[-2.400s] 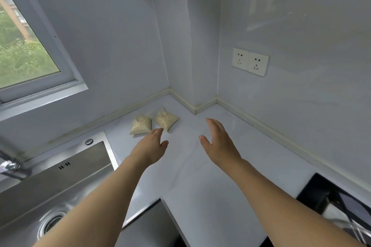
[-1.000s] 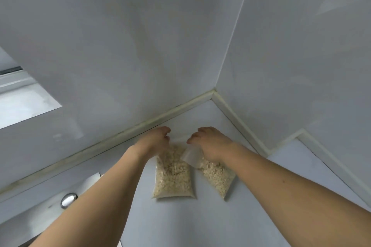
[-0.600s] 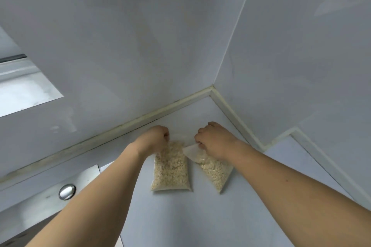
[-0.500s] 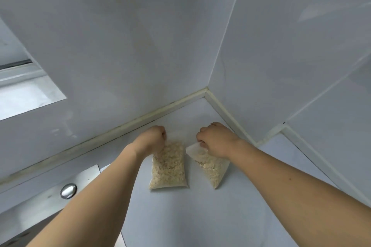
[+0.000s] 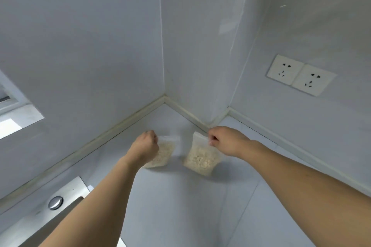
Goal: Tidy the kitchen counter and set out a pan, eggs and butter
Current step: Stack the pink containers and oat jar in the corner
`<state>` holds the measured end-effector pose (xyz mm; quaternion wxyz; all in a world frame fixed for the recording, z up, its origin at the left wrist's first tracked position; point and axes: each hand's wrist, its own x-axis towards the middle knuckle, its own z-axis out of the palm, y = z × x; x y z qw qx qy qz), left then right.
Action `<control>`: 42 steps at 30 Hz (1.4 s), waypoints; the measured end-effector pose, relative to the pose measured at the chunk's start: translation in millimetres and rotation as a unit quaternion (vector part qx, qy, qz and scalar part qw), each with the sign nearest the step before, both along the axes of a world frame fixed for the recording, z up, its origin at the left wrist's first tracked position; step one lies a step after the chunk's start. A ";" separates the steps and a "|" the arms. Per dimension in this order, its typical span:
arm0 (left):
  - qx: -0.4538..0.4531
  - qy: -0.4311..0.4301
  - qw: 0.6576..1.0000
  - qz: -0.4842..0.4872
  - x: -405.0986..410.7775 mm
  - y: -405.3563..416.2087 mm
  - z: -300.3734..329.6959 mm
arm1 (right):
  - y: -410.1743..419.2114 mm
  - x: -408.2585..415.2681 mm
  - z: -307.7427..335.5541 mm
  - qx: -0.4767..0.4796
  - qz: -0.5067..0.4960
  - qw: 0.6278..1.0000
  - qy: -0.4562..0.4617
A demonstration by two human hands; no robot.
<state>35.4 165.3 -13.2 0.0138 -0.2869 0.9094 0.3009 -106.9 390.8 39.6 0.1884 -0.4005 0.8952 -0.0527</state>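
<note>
Lifting two grain bags off the bench, the clearing step, apparently.
Left hand (image 5: 145,147) pinches the left bag (image 5: 163,154) at its top; right hand (image 5: 224,140) pinches the right bag (image 5: 201,158), at 3 o'clock of it. Next: carry both away, keeping them upright.

bags (image 5: 201,158): clear plastic (grainy fill) | counter (image 5: 180,206): smooth | sink rim (image 5: 68,192): brushed metal
</note>
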 end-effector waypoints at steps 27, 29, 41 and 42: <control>-0.037 0.290 0.908 -0.299 16.8 540.4 173.5 | 550.4 253.8 106.9 -0.269 -0.480 0.832 0.072; -0.024 0.297 0.896 -0.330 34.5 598.5 176.3 | 597.7 294.8 114.3 -0.282 -0.518 0.803 0.092; -0.034 0.324 0.756 -0.569 168.7 880.3 189.5 | 810.4 489.8 125.4 -0.304 -0.712 0.606 0.180; -0.034 0.323 0.744 -0.584 176.5 896.8 189.6 | 822.7 499.6 124.2 -0.309 -0.723 0.589 0.184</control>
